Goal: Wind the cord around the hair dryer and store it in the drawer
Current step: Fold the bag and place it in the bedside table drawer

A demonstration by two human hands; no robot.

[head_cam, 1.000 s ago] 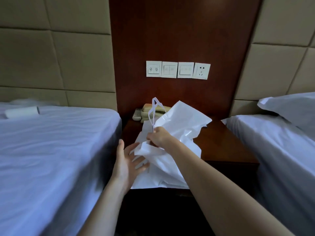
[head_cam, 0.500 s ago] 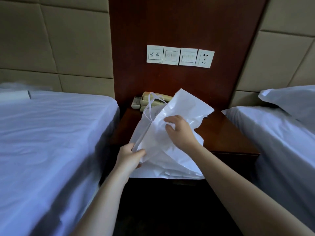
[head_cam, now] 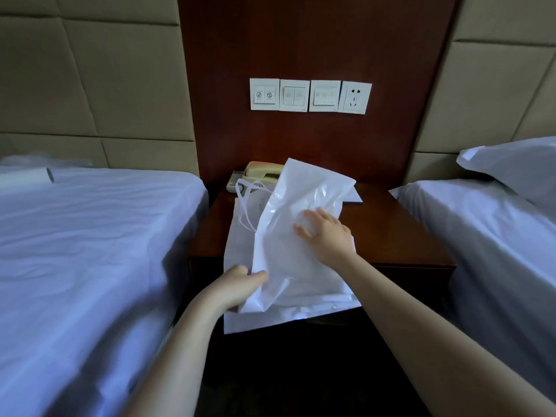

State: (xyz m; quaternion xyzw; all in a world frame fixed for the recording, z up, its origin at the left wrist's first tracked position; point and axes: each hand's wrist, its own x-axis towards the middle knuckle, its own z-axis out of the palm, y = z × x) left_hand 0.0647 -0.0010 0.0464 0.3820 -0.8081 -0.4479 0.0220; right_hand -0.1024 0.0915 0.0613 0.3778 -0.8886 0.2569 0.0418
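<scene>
Right hand (head_cam: 326, 233) flat on bag (head_cam: 288, 254), left hand (head_cam: 240, 285) seemingly pinching

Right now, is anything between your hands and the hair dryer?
No hair dryer shows. White plastic bags cover the nightstand: the left hand pinches the top bag's near edge, and the right hand lies flat on it. Whether the dryer lies under them cannot be told. No drawer front shows clearly either.
</scene>
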